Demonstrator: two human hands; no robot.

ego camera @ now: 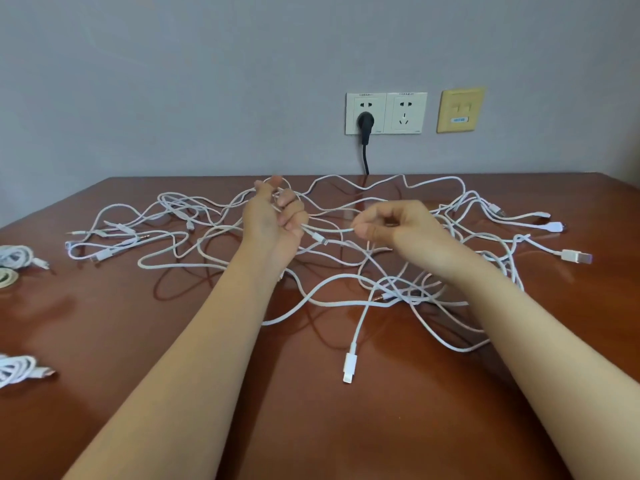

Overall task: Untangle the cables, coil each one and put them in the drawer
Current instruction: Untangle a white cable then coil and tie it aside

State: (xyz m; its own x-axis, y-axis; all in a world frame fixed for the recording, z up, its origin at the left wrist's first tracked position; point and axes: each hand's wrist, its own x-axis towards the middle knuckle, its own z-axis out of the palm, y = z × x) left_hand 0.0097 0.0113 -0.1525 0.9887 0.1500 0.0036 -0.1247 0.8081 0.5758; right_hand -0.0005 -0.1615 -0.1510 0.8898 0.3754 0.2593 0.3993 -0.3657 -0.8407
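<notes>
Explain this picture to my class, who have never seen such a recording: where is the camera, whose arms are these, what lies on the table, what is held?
No machine here: a person wears one camera on the head, so you look forward and down at their own arms. The left hand grips a white cable, and the right hand pinches the same strand. Beneath them a tangle of white cables sprawls over the brown table. Two coiled bundles lie at its left edge. Behind, a black plug sits in a wall socket.
</notes>
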